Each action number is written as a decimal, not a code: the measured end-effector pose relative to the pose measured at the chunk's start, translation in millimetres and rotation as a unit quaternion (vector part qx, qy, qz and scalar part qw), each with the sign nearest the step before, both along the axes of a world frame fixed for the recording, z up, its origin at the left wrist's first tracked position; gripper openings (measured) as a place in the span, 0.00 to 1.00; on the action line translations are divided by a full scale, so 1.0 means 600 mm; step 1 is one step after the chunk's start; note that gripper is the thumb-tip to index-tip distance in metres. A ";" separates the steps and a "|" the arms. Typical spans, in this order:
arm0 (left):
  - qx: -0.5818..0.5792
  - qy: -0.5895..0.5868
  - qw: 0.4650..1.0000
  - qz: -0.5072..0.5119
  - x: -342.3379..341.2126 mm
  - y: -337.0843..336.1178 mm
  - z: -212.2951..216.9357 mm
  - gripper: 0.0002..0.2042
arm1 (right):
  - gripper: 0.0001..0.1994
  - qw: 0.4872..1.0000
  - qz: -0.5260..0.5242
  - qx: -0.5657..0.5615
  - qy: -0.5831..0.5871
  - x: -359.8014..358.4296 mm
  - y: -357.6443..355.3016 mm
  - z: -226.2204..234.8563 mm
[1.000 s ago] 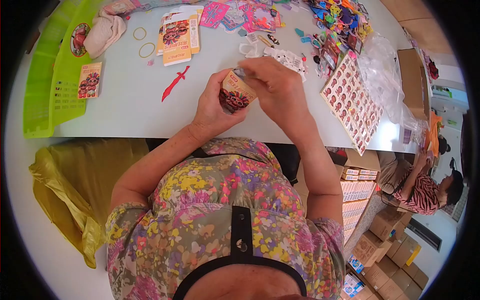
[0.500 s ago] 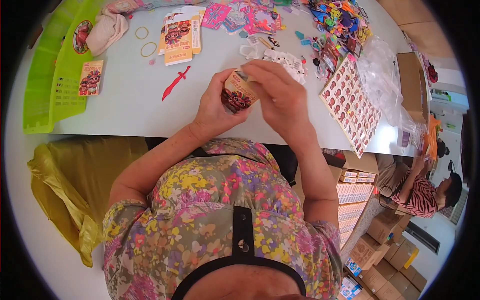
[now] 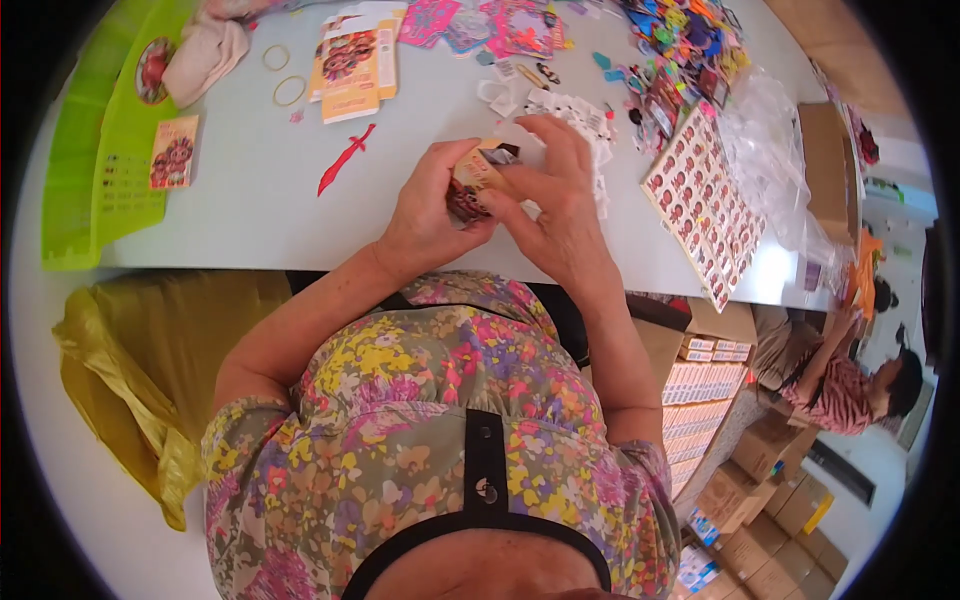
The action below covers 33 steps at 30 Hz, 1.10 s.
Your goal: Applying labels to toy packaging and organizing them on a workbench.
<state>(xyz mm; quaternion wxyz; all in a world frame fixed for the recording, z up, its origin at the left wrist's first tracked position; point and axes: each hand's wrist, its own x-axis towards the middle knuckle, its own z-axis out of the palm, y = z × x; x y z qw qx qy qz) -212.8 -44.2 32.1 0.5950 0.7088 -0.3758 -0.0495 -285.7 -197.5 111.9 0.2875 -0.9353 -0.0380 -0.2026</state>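
Near the table's front edge, my left hand [image 3: 425, 205] is wrapped round a small yellow printed carton [image 3: 468, 190] with cartoon figures, held tilted. Its top is open, and something dark and silvery shows inside, too small to name. My right hand [image 3: 562, 200] is at the carton's right side, thumb and forefinger closed on its edge near the opening, other fingers raised. Left of my hands lies a red toy sword [image 3: 346, 160]. Beyond it is a stack of flattened yellow cartons [image 3: 352, 72]. White paper pieces [image 3: 575, 108] lie just behind my right hand.
A green basket [image 3: 80, 200] stands at the left, a printed carton [image 3: 174, 152] against it. To the right are a sticker sheet [image 3: 705, 200], a clear plastic bag [image 3: 765, 135] and a heap of colourful trinkets [image 3: 690, 45]. Packed small boxes [image 3: 695, 390] and a person [image 3: 840, 385] are farther right.
My right hand has come down from above the carton, and its thumb and forefinger now grip the edge. The carton's open top shows more. My left hand keeps its hold.
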 end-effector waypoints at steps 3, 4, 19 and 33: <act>-0.027 0.121 0.992 -0.005 0.003 -0.003 -0.013 0.39 | 0.15 0.992 0.018 0.107 -0.059 0.011 0.002 -0.022; -0.021 0.095 0.995 0.009 0.005 -0.002 -0.010 0.40 | 0.15 0.988 0.019 0.114 -0.099 0.013 -0.002 -0.028; -0.006 0.187 0.982 -0.017 -0.011 0.004 0.019 0.40 | 0.16 0.973 -0.026 0.181 -0.143 -0.013 0.004 -0.064; -0.019 0.300 0.946 -0.119 -0.048 0.061 0.058 0.29 | 0.14 0.819 -0.039 0.572 0.014 -0.083 0.016 -0.090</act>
